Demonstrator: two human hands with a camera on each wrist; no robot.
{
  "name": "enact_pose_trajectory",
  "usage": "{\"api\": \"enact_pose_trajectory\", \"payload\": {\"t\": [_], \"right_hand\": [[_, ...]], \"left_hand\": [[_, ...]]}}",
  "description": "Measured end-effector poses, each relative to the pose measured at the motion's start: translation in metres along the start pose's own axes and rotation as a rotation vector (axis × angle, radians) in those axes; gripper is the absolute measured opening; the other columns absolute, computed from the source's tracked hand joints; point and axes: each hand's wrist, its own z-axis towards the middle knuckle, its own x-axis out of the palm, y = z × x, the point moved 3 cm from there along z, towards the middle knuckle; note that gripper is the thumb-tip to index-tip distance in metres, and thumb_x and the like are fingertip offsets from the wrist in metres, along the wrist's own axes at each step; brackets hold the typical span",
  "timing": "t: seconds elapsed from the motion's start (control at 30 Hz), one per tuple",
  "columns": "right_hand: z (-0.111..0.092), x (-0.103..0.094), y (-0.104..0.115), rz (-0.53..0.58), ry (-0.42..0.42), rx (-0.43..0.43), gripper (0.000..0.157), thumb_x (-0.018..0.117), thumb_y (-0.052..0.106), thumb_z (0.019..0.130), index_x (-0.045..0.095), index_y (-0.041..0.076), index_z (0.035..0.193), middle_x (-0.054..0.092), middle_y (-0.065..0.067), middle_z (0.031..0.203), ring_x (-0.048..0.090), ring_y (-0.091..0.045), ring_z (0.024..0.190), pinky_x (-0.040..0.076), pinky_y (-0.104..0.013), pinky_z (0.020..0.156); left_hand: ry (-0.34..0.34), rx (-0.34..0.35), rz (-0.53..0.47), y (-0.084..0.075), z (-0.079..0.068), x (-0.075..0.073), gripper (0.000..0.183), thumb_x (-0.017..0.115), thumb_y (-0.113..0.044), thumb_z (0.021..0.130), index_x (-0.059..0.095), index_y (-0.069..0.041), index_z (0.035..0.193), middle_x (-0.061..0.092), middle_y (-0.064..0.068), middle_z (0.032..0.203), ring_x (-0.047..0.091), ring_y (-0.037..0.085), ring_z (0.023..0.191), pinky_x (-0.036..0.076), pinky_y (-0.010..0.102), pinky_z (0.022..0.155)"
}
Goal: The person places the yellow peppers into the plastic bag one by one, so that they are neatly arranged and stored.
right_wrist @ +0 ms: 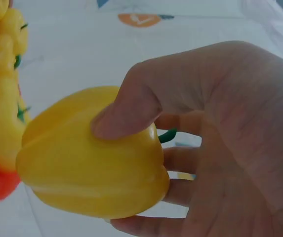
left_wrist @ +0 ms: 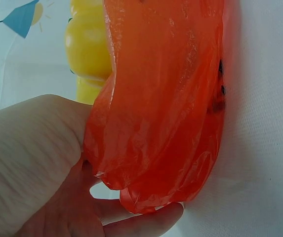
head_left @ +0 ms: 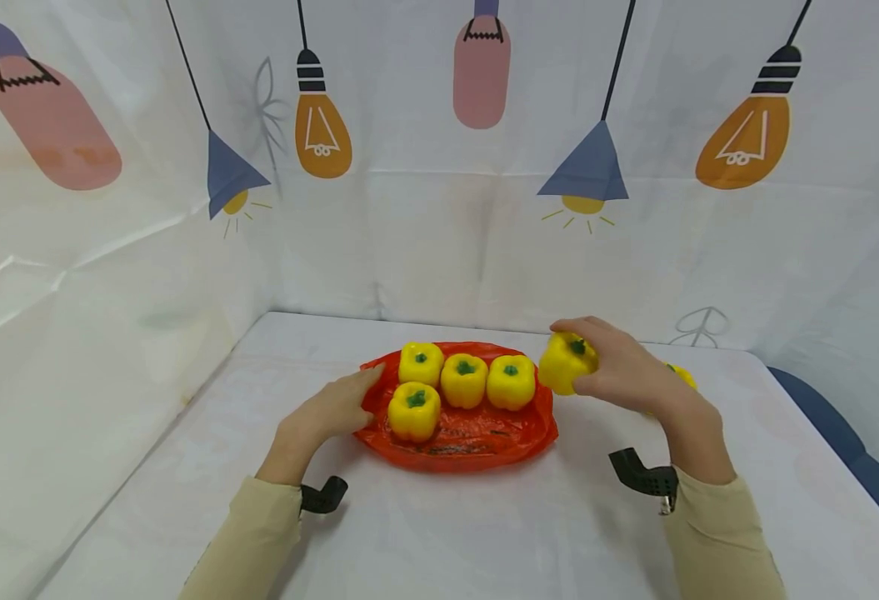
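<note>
A red plastic bag (head_left: 469,446) lies spread on the table, its rim folded out, with several yellow bell peppers (head_left: 464,381) standing in it, green stems up. My left hand (head_left: 334,406) holds the bag's left edge; in the left wrist view the fingers (left_wrist: 151,220) lie along the outside of the red plastic (left_wrist: 156,128). At the bag's right end, my right hand (head_left: 619,367) grips another yellow bell pepper (head_left: 565,364) between thumb and fingers. In the right wrist view this pepper (right_wrist: 92,163) lies sideways, its stem toward the palm.
One more yellow pepper (head_left: 681,375) shows partly behind the right wrist. The table (head_left: 484,533) has a white cover. A white curtain (head_left: 424,250) printed with lamps stands behind and on the left. A dark blue chair (head_left: 821,417) is beyond the table's right edge.
</note>
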Motion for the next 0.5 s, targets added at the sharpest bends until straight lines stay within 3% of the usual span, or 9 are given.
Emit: {"api": "enact_pose_trajectory", "payload": {"t": [0.2, 0.5], "right_hand": [[-0.001, 0.010, 0.022, 0.035, 0.038, -0.086, 0.078, 0.067, 0.006, 0.074, 0.042, 0.023, 0.146, 0.049, -0.001, 0.142, 0.049, -0.025, 0.115, 0.054, -0.041, 0.090], [0.008, 0.046, 0.048, 0.034, 0.138, -0.150, 0.079, 0.066, 0.011, 0.074, 0.041, 0.021, 0.148, 0.048, 0.004, 0.146, 0.048, -0.020, 0.125, 0.049, -0.050, 0.105]], "left_hand": [[0.000, -0.002, 0.000, -0.001, 0.000, 0.000, 0.074, 0.061, -0.010, 0.089, 0.029, -0.006, 0.156, 0.036, 0.013, 0.160, 0.034, 0.035, 0.148, 0.029, 0.056, 0.121], [-0.001, -0.001, 0.001, 0.000, 0.000, 0.000, 0.075, 0.062, -0.010, 0.089, 0.029, -0.006, 0.156, 0.036, 0.013, 0.160, 0.034, 0.035, 0.148, 0.029, 0.056, 0.121]]}}
